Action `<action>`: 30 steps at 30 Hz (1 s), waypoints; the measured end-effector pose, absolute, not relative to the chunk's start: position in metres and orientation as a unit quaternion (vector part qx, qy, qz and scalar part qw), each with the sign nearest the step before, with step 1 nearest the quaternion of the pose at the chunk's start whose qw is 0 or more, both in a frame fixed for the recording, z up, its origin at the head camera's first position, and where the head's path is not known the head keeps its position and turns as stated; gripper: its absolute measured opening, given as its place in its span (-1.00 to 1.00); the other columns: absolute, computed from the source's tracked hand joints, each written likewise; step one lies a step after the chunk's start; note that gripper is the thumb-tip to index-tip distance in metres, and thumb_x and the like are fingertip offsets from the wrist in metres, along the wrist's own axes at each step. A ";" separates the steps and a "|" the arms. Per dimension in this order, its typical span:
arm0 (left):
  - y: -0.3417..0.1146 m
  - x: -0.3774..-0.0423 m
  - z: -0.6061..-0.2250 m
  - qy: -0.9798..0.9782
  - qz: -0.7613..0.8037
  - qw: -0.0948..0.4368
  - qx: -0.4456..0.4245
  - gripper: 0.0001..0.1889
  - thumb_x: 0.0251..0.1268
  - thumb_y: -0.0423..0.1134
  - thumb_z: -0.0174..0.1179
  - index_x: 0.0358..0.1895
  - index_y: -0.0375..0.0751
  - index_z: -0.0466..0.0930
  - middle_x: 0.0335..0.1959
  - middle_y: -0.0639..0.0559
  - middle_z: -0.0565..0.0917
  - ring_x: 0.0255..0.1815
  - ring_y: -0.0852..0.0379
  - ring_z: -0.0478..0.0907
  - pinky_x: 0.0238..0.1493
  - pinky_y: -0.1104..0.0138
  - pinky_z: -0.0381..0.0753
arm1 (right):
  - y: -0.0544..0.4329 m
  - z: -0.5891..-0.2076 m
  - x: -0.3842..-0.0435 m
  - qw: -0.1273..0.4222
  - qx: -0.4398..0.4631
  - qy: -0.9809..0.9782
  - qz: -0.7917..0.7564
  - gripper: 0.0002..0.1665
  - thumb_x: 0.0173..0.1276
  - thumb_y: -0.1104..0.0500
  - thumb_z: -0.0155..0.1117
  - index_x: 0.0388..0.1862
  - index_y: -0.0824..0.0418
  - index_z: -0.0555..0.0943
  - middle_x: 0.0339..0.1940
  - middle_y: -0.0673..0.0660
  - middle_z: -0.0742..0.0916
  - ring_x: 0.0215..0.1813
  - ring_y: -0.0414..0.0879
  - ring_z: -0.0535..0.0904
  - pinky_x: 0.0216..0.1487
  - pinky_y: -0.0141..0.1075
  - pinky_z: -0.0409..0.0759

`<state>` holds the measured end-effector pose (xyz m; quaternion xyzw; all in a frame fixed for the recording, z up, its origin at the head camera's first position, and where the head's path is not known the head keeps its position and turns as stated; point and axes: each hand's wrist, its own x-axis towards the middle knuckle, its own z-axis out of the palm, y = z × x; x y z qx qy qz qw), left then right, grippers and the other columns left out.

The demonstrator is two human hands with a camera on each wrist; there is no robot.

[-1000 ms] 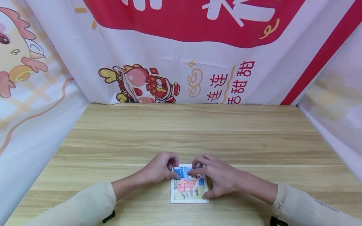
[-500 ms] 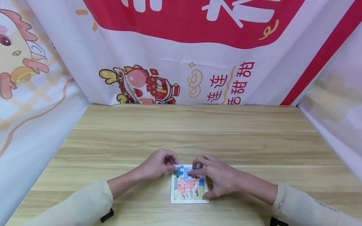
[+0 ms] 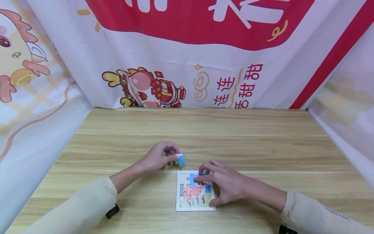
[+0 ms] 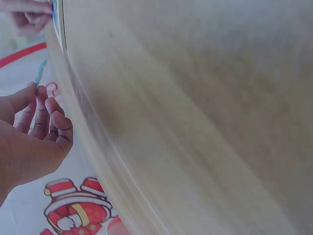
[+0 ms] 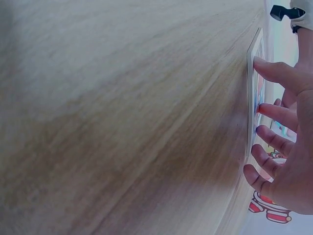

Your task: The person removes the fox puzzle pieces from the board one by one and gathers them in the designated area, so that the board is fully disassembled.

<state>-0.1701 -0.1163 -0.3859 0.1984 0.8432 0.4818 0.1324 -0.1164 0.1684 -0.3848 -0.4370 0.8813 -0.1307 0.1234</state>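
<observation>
A small blue and green jigsaw piece [image 3: 180, 159] is pinched between the thumb and fingers of my left hand [image 3: 160, 156], just beyond the puzzle's far edge. Seen edge-on in the left wrist view, the same piece [image 4: 40, 72] is a thin strip at the fingertips. The jigsaw puzzle [image 3: 191, 193] shows a pinkish animal and lies in a white tray [image 3: 178, 195]; its far left corner is a bare pale patch. My right hand [image 3: 226, 182] rests on the puzzle, index finger on the upper part and thumb at the near right edge. Its fingers [image 5: 276, 115] are spread in the right wrist view.
The wood-grain table [image 3: 140, 126] stretches around the tray. A printed red and white cloth [image 3: 187, 74] hangs along the back, and patterned cloths stand at both sides. A dark strap [image 3: 112, 211] hangs at the left sleeve.
My left hand has lifted the blue and green piece from the puzzle's far left corner and carried it away to the far side. The right hand has stayed in place.
</observation>
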 end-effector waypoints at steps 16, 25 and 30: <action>-0.119 -0.214 -0.390 0.858 0.485 0.101 0.139 -0.88 0.45 -0.37 0.29 -0.06 -0.26 0.75 -0.25 -0.07 0.70 -0.25 0.03 0.54 -0.24 0.32 0.55 | 0.169 -0.387 -0.117 0.121 -0.438 0.881 -0.130 -0.08 0.04 -0.20 0.66 0.42 -0.05 0.59 0.36 0.01 0.53 0.24 -0.12 0.37 0.27 -0.08 0.50; -0.117 -0.236 -0.390 0.859 0.491 0.105 0.099 -0.89 0.47 -0.36 0.27 -0.07 -0.28 0.74 -0.22 -0.10 0.67 -0.22 0.03 0.50 -0.21 0.30 0.52 | 0.169 -0.387 -0.118 0.127 -0.434 0.882 -0.130 -0.08 0.05 -0.21 0.65 0.43 -0.07 0.58 0.37 0.01 0.52 0.24 -0.12 0.37 0.26 -0.08 0.50; -0.119 -0.251 -0.391 0.861 0.491 0.104 0.087 -0.88 0.47 -0.37 0.27 -0.05 -0.31 0.72 -0.20 -0.12 0.67 -0.22 0.03 0.50 -0.29 0.34 0.52 | 0.169 -0.387 -0.119 0.129 -0.434 0.882 -0.130 -0.09 0.06 -0.20 0.65 0.43 -0.07 0.58 0.37 0.00 0.52 0.26 -0.12 0.37 0.28 -0.07 0.49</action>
